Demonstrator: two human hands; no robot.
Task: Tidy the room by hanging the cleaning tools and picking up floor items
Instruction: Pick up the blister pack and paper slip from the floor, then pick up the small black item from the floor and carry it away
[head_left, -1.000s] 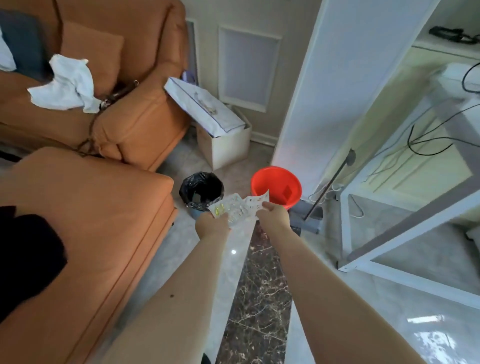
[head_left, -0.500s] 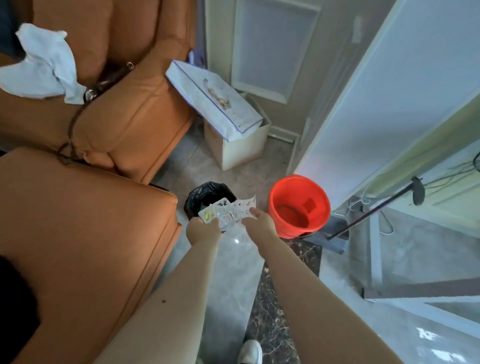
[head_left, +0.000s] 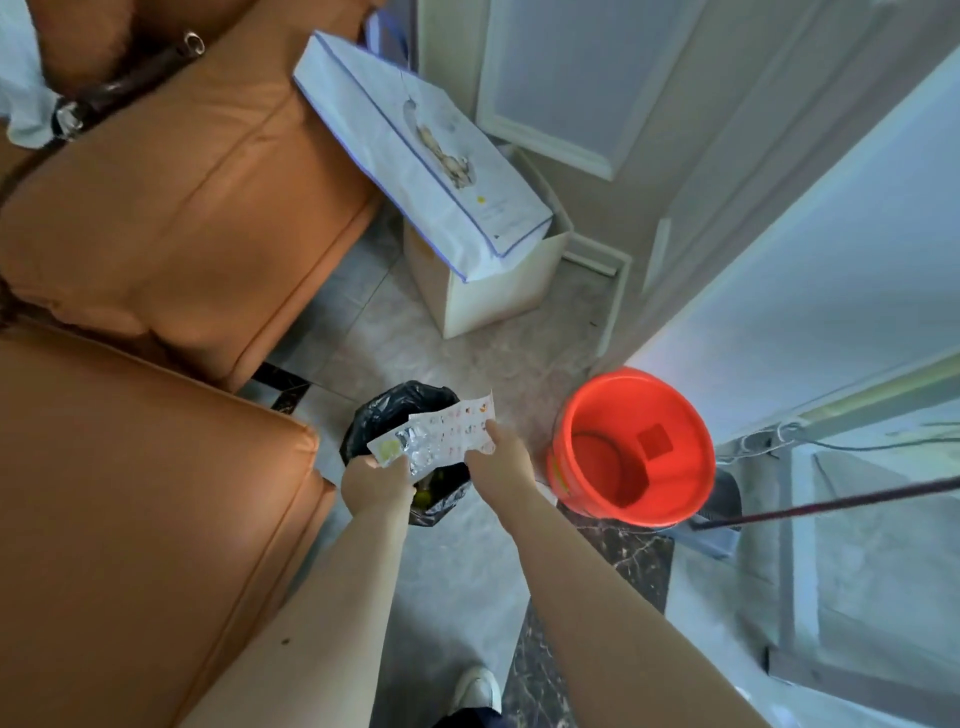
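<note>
Left hand pinches the near-left corner of a printed wrapper; right hand pinches its right edge, fingers curled onto the sheet. Both grasping, neither released. Wrapper is flat, crinkled, partly foil, long axis running left-near to right-far between the two hands.

Key relation: wrapper hangs directly over the mouth of the black-lined bin, which lies just below and beyond the fingers. Left hand sits nearer the bin's centre. Judgement: letting go here should drop it in.

Red bucket stands just right of the bin, orange sofa to the left.
</note>
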